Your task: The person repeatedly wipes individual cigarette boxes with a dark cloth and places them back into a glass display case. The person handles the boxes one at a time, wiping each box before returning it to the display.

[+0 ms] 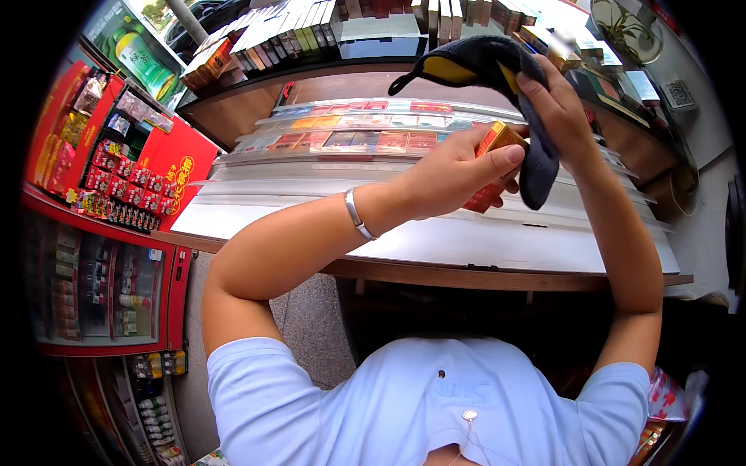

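My left hand (466,167), a silver bangle on its wrist, is closed round a small red and gold box (498,138) that looks like a cigarette pack. The box is tilted, and my thumb and fingers cover part of it. Beside it, my right hand (553,113) grips a dark grey cloth (538,175) with a yellow underside. One end of the cloth hangs down next to the box, seemingly against it; the other reaches out to the left and ends in a small loop. Both hands are above a stepped white display rack (311,172).
Rows of coloured packs (350,141) lie on the rack's far tiers. Behind stands a raised shelf with upright boxes (291,39). On the left are a red snack stand (116,167) and a red-framed glass cabinet (101,287). A wooden counter edge (466,274) runs in front of my body.
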{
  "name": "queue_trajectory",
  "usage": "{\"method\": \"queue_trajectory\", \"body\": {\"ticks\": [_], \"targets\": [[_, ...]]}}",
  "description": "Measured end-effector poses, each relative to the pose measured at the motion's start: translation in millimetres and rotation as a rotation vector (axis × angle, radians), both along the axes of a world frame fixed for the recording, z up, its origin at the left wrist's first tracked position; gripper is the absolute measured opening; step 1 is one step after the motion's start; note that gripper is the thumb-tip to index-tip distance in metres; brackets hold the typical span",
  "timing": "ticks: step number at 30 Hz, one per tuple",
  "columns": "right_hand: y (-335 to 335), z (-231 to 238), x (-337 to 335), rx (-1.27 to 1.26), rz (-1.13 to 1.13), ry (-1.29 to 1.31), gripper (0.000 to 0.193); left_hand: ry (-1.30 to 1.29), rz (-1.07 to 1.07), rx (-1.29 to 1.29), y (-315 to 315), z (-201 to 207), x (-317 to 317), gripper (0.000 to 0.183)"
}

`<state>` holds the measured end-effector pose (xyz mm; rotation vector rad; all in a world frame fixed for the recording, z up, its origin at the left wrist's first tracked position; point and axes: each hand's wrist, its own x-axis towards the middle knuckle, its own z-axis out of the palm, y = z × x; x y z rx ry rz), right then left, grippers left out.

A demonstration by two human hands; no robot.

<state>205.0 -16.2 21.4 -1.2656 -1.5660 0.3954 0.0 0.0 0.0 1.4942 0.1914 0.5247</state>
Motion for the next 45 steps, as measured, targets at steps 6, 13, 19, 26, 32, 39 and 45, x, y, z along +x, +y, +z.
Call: {"method": "queue_trajectory", "body": {"ticks": [6, 13, 19, 26, 32, 39, 45], "targets": [[-29, 14, -27, -0.109, 0.362, 0.785, 0.032, -0.410, 0.364, 0.290, 20, 7, 1, 0.030], [-43, -24, -84, -0.195, 0.370, 0.501, 0.032, -0.452, 0.471, 0.223, 14, 12, -3, 0.030], [-37, 2, -50, -0.140, 0.375, 0.101, 0.035, -0.427, 0.193, 0.298, 30, 24, -15, 0.040], [-20, -10, -39, 0.401, -0.148, -0.479, 0.040, -0.332, 0.203, -0.295, -4, 12, 4, 0.036], [-31, -8, -66, 0.393, -0.062, -0.760, 0.057, -0.317, 0.087, -0.455, -6, 10, 2, 0.055], [-37, 2, -51, 0.480, 0.096, -0.791, 0.057, -0.208, 0.059, 0.107, 34, 3, -15, 0.075], [-48, -1, -71, 0.572, 0.122, -0.725, 0.042, -0.278, 0.099, -0.284, 9, 5, 0, 0.082]]}}
